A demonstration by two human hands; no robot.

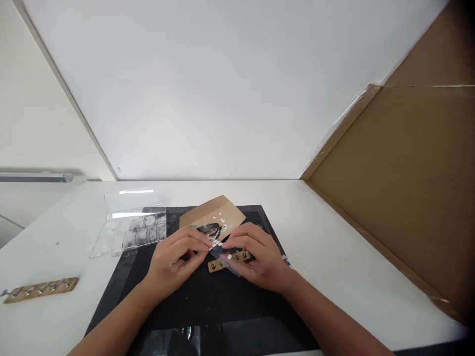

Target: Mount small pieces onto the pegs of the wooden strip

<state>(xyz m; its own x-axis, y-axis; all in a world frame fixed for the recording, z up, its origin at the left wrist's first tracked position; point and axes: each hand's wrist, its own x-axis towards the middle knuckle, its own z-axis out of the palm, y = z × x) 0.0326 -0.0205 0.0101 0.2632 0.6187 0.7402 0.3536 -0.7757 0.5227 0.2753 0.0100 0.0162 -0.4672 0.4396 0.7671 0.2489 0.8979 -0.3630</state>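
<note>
Over the black mat (208,306), my left hand (174,259) pinches the left edge of a small clear plastic sheet (217,251) dotted with white oval pieces. My right hand (260,257) is closed on the sheet's right side, with one white oval (229,256) near its thumb. Just under the sheet lies a short wooden strip (214,266) with small metal posts, partly hidden by my right hand. Behind my fingertips sits a brown cardboard tray (208,212) holding a dark-handled tool (210,227) and scattered white bits.
A clear compartment box (128,237) with its lid raised stands at left, small packets inside. Another wooden strip with metal posts (42,289) rests on the white table (330,247) at far left. Cardboard panels (401,188) rise on the right, a white wall behind.
</note>
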